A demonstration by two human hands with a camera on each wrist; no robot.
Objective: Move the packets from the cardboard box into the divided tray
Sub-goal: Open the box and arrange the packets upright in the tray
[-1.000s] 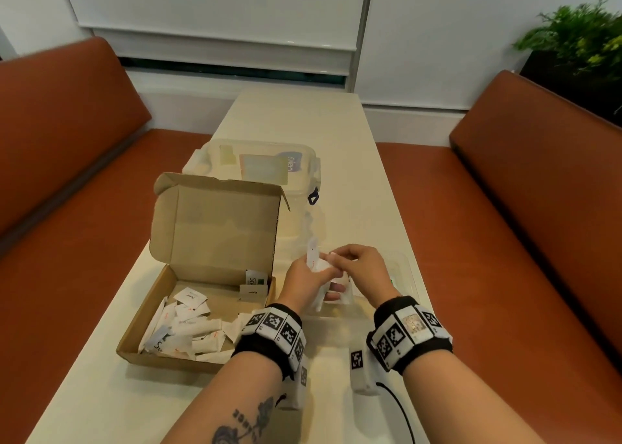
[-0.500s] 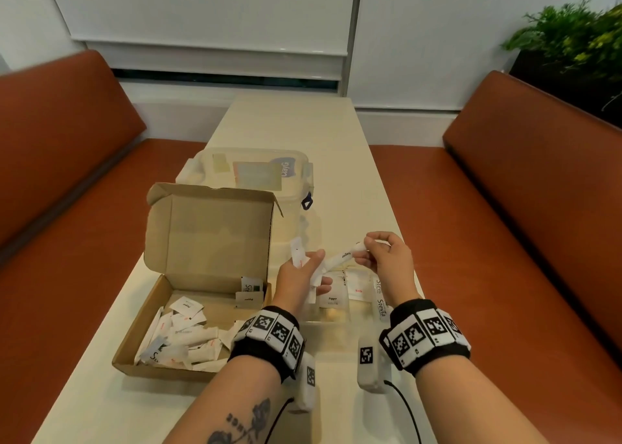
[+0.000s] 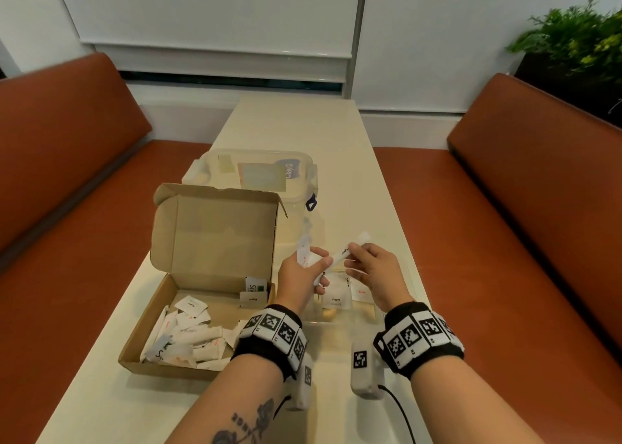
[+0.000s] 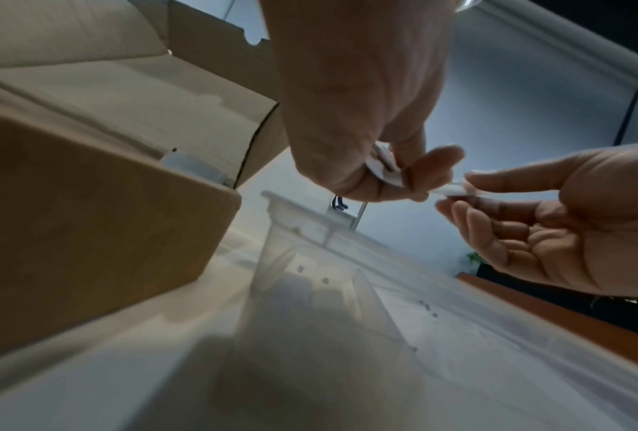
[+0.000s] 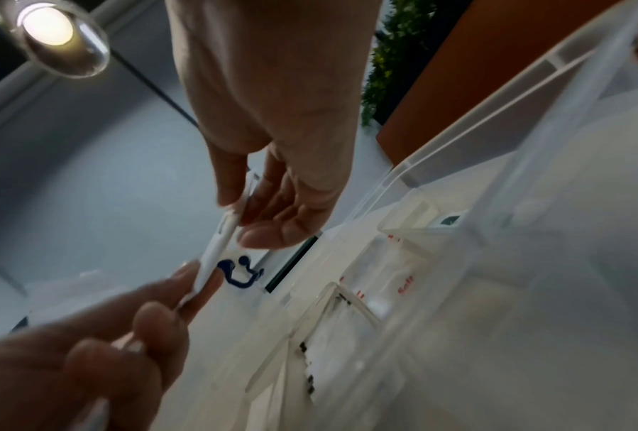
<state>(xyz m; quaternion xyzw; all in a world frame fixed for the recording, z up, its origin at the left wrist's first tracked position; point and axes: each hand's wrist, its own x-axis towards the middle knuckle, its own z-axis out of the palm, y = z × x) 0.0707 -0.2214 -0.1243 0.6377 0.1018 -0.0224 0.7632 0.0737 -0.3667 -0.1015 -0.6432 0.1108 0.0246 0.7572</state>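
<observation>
My left hand (image 3: 318, 267) grips a small bunch of white packets (image 3: 304, 253) above the clear divided tray (image 3: 336, 320). A long white stick packet (image 3: 348, 249) runs between the hands. My right hand (image 3: 355, 253) pinches its far end, and the left fingertips (image 5: 195, 277) still pinch its near end (image 5: 217, 248). The tray's compartments hold flat packets (image 3: 336, 300) marked Pepper and Salt. The open cardboard box (image 3: 141, 352) sits to the left of the tray with several white packets (image 3: 188, 337) in it. From the left wrist view, the bunch (image 4: 381, 169) shows under the left thumb.
A clear lidded container (image 3: 255, 174) stands behind the box's raised lid (image 3: 218, 235). The narrow cream table (image 3: 303, 124) runs away between two orange benches (image 3: 67, 174). A plant (image 3: 579, 39) stands at the far right. A black cable (image 3: 400, 413) trails from the right wrist.
The hands have drawn apart. The right hand has pulled the stick packet out to the right from the bunch in the left hand.
</observation>
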